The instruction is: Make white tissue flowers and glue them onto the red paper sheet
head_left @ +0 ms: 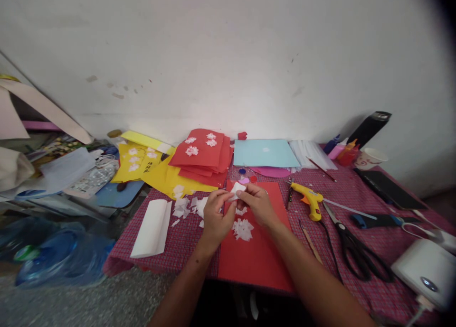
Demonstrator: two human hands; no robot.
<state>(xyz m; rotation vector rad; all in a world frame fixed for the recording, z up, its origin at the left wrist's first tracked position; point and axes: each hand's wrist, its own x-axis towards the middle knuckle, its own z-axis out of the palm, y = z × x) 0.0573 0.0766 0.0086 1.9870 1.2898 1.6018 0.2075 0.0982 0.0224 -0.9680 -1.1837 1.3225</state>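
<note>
My left hand [217,215] and my right hand [257,202] meet above a red paper sheet [261,256] and pinch a small folded piece of white paper [237,191] between their fingertips. A white cut-out paper flower [242,229] lies on the red sheet just below my hands. White paper scraps [185,206] are scattered to the left of my left hand.
A folded white sheet [153,227] lies at the left table edge. Red [203,156], yellow [142,163] and light blue [263,153] sheets lie at the back. At right are a yellow glue gun [310,199], black scissors [356,251], glue bottles [342,149], a cup [370,157] and a white device [425,270].
</note>
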